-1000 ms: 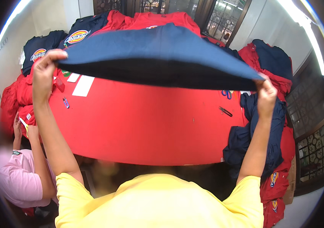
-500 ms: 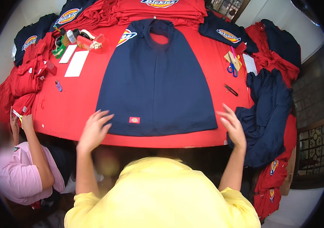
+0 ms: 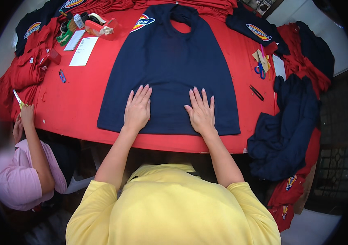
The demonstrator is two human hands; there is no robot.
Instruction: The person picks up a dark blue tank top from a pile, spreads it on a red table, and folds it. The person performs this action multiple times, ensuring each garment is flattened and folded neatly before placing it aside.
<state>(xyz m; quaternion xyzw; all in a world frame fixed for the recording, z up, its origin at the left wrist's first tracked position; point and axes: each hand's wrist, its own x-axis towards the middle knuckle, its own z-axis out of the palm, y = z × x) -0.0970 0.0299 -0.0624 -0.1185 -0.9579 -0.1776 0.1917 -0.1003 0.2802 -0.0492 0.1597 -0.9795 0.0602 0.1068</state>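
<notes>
A navy T-shirt [image 3: 170,65] lies spread on the red-covered table [image 3: 80,114], its collar toward the far side and its hem toward me. My left hand [image 3: 138,108] rests palm down on the lower left part of the shirt, fingers stretched out. On the lower right part, my right hand [image 3: 201,110] lies flat too, its fingers apart. Neither hand holds anything. Slight wrinkles run across the cloth between and above my hands. The small red label near the hem is mostly hidden by my left hand. Part of a printed logo [image 3: 143,22] shows at the upper left.
At left, a co-worker's hand [image 3: 27,114] holds yellow-handled scissors [image 3: 20,102]. Blue scissors [image 3: 259,70] and black thread snips [image 3: 257,92] lie at right. A red tape dispenser [image 3: 98,28] and white papers [image 3: 84,51] sit far left. A navy garment heap [image 3: 282,134] hangs over the right edge.
Both hands have moved inward from beside the shirt and now press flat on it. The label has become covered. The co-worker's scissors have risen.
</notes>
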